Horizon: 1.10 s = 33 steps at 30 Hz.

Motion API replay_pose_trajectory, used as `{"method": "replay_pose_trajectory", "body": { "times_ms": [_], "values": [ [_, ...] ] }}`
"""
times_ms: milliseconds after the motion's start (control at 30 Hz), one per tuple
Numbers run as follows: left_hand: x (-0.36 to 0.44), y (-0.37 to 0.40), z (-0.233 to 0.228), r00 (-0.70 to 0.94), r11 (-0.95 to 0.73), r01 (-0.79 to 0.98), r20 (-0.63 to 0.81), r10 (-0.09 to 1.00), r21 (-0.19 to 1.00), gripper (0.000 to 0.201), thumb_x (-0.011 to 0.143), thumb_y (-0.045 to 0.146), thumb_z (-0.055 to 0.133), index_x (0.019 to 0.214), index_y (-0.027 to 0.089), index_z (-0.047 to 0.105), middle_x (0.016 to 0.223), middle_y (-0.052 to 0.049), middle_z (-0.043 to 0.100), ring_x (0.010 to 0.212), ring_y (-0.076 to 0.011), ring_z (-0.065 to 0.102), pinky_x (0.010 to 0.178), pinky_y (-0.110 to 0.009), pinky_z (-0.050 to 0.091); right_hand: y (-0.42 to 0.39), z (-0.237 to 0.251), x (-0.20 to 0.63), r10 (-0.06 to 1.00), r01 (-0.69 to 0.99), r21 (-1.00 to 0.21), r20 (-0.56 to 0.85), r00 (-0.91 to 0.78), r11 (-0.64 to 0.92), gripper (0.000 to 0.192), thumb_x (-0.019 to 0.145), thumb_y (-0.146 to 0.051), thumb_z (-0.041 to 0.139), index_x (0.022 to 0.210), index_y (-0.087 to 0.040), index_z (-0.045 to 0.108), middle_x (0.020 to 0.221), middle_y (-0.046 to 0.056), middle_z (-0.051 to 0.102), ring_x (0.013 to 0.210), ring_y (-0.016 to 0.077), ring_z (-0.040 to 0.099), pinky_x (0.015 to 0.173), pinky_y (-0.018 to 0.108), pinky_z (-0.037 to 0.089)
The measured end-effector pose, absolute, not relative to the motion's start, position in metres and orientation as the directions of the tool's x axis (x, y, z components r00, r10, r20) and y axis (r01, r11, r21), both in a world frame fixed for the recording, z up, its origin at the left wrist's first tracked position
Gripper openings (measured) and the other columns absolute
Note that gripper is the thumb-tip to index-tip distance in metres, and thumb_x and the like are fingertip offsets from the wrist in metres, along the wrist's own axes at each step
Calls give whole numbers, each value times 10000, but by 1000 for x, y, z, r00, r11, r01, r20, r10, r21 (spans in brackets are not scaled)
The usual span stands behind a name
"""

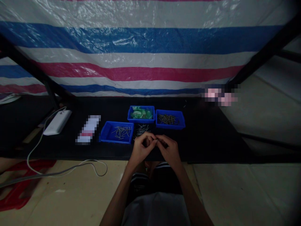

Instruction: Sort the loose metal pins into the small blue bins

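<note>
A thin, dark metal pin (157,140) sits pinched between the curled fingertips of the left hand (142,147) and right hand (169,150). Both hover over the desk's (211,141) front edge, just before the loose pins (141,129).

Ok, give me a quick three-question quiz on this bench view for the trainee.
1. True or false: both hands meet at one small part in front of the loose pile of pins.
2. How many blue trays are on the black bench?
3. Which tray holds green pieces: A the left tray, B the middle tray, C the right tray?

Key: 1 true, the left hand and right hand pinch together, though the part is too small to identify. 2 three. 3 B.
</note>
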State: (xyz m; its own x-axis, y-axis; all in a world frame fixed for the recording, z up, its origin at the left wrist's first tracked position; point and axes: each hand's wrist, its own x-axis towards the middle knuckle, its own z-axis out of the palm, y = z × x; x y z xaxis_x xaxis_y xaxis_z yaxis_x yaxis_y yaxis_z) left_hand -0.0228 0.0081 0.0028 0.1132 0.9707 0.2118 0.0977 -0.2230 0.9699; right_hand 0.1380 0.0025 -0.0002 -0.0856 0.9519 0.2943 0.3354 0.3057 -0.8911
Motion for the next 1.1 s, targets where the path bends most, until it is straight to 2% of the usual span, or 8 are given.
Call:
{"method": "replay_pose_trajectory", "body": {
  "times_ms": [233,1100],
  "values": [
    [-22,7,5,118,-221,112,208,971,969,68,914,241,699,940,183,678,669,42,547,585,-101,460,572,-221,368,3,-3,138,950,360,-879,301,-85,311,186,941,-232,612,1039,-231,771,927,46,766,765,185,703,735,294,574],
    [-22,9,6,129,-211,133,194,973,969,65,926,242,690,948,186,668,698,39,569,613,-100,490,595,-217,387,3,-3,138,942,380,-864,324,-84,330,188,939,-197,610,1037,-208,770,917,49,774,744,174,705,731,274,575]
  ]
}}
